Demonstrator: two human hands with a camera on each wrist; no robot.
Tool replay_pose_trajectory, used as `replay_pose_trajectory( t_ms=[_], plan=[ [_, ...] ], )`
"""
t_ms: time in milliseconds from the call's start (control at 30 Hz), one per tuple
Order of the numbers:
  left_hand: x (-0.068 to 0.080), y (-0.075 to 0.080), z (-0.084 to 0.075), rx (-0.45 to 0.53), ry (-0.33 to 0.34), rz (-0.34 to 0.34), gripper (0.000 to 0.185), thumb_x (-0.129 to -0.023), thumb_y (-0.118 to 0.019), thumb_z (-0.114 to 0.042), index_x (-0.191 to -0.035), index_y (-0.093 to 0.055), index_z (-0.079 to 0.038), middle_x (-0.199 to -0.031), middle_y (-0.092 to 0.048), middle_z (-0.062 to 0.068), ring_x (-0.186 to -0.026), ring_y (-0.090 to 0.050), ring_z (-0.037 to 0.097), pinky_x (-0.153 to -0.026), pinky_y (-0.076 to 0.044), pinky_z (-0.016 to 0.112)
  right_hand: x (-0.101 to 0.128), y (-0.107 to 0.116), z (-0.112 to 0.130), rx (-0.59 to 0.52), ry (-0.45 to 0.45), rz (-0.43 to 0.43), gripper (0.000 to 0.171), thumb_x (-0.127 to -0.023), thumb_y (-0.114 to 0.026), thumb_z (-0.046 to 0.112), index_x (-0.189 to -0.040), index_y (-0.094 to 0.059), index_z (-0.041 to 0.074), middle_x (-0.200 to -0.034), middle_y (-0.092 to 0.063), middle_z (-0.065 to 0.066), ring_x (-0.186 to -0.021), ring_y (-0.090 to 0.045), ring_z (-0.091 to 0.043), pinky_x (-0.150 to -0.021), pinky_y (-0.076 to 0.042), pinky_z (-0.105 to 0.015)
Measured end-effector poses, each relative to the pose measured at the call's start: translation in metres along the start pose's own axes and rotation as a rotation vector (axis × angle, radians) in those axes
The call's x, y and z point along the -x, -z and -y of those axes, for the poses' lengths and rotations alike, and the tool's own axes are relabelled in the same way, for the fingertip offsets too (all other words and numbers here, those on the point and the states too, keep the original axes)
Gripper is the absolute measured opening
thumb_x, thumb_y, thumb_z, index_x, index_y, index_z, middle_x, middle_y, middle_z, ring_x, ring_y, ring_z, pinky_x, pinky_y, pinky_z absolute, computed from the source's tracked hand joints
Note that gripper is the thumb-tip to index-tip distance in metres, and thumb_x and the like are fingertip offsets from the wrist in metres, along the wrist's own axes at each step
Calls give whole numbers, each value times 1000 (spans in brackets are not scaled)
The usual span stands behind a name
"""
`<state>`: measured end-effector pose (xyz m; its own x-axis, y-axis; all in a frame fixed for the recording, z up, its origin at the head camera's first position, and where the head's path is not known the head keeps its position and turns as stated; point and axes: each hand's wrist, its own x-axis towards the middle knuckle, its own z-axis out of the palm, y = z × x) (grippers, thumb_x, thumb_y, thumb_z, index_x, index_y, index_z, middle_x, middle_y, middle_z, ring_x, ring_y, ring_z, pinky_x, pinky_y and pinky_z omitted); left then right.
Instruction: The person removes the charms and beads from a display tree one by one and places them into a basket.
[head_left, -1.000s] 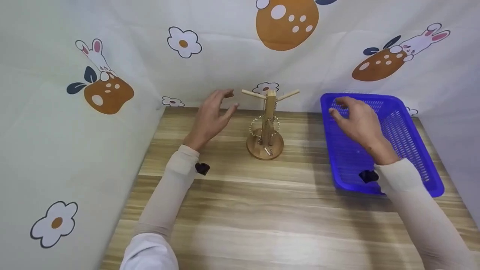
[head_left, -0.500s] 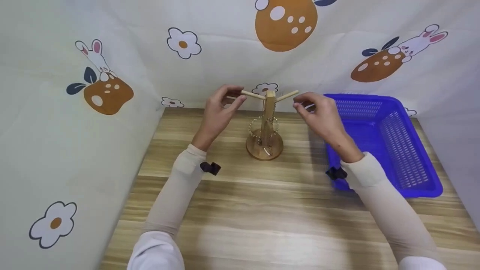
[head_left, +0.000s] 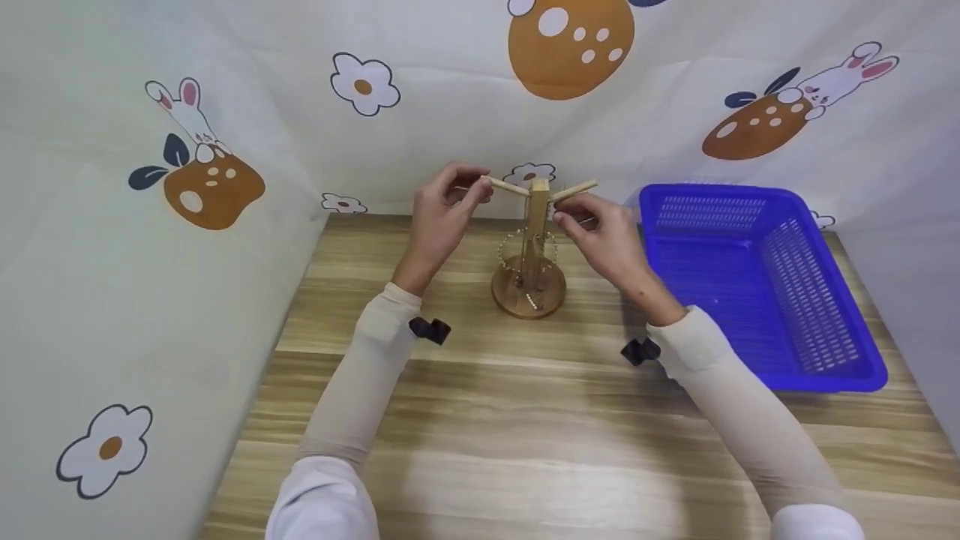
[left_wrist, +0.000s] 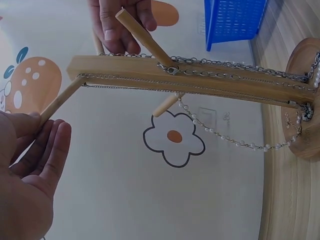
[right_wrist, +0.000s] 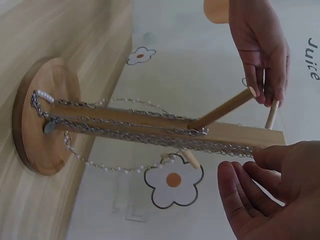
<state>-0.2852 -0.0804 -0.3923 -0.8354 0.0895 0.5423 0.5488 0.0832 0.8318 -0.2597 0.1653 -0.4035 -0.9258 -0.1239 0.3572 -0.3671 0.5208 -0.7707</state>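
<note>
Between both hands stands a small wooden stand [head_left: 531, 255]: upright post on a round base, slanted pegs up top, bead-and-metal chains [left_wrist: 235, 75] draped down it. The left hand [head_left: 442, 214] pinches the peg on its side; the right hand [head_left: 604, 232], fingers curled, touches the post just beside the chains. A blue basket [head_left: 825, 300] sits on the surface beyond the right hand.

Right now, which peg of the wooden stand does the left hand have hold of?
The left hand pinches the tip of the left-pointing peg. The right-pointing peg sits free above the right hand, whose fingers reach toward the chains on the post.
</note>
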Motion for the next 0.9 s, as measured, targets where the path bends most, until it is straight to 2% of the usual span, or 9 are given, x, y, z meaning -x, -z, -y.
replay_pose_trajectory(
  t_ms=[200, 433, 700, 900],
  plan=[
    [-1, 0, 4, 8, -39, -5, 19, -102, -70, -3, -115, -71, 11, -103, -73, 20, -87, -75, 10, -85, -70, 32, 1, -11, 0, -39, -17, -21, 19, -101, -75, 12, -115, -77, -1, -108, -80, -18, -92, -73, -24, -77, -58, -10],
    [-2, -1, 4, 17, -32, -19, 18, -102, -70, -3, -115, -71, 11, -104, -73, 20, -88, -75, 11, -86, -70, 33, 0, -20, 2, -98, -35, -88, 16, -99, -77, 10, -109, -78, -3, -101, -80, -19, -80, -68, -5, -74, -59, -10],
    [-3, -3, 3, 23, -34, -23, 19, -102, -71, -2, -114, -70, 13, -104, -72, 21, -90, -77, 27, -86, -70, 38, 0, -29, 0, -162, -38, -194, 10, -98, -78, 8, -99, -77, -2, -93, -78, -18, -74, -64, -1, -69, -56, -11],
    [-2, -3, 3, 24, -17, -23, 19, -102, -71, -2, -113, -70, 12, -104, -72, 21, -88, -75, 15, -87, -70, 40, 1, -31, -1, -189, -27, -224, 7, -96, -76, 4, -99, -76, -2, -93, -78, -17, -75, -64, -2, -70, -58, -11]
  ],
)
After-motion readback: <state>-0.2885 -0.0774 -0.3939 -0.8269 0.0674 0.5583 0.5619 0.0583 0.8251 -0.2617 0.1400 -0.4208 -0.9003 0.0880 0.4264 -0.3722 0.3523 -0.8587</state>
